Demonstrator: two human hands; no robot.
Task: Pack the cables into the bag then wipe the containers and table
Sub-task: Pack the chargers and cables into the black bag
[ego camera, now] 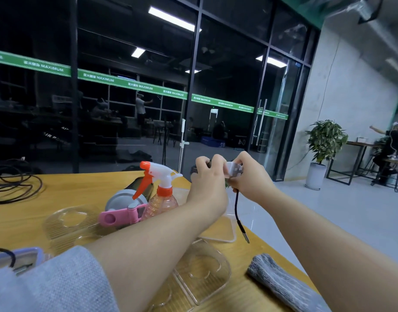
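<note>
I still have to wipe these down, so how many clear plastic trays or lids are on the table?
3 in view: one left of the pink-capped bottle, one under the forearms near the grey cloth, one beneath the dangling black cable. The arms may hide more.

I see both my forearms stretched forward above the table (24, 221). My left hand (207, 179) and right hand (249, 179) meet there, raised, fingers curled, pinching a cable (237, 208) together.
</note>
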